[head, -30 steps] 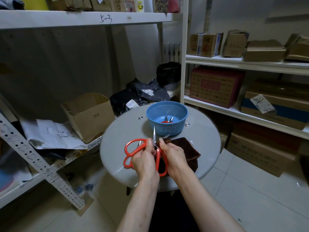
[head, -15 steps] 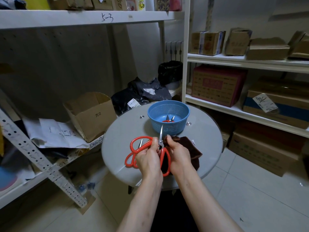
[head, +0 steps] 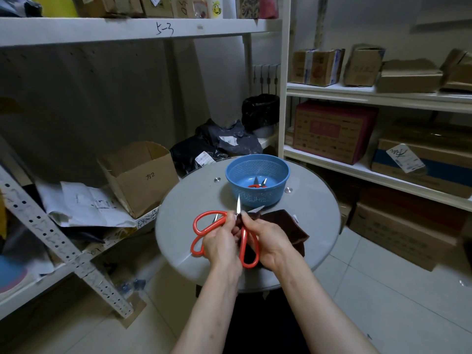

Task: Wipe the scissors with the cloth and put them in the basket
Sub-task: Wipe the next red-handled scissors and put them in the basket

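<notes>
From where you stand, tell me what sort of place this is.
Most likely a storeroom or stockroom. White shelving runs along the walls, loaded with cardboard boxes, one shelf bears a handwritten code, and black parcel bags lie beside an open carton.

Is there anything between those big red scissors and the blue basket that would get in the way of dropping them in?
Nothing visible blocks the way. The scissors, held in both hands above the table, point toward the blue basket just beyond their tips. The basket is open-topped and holds only a smaller pair of scissors.
</notes>
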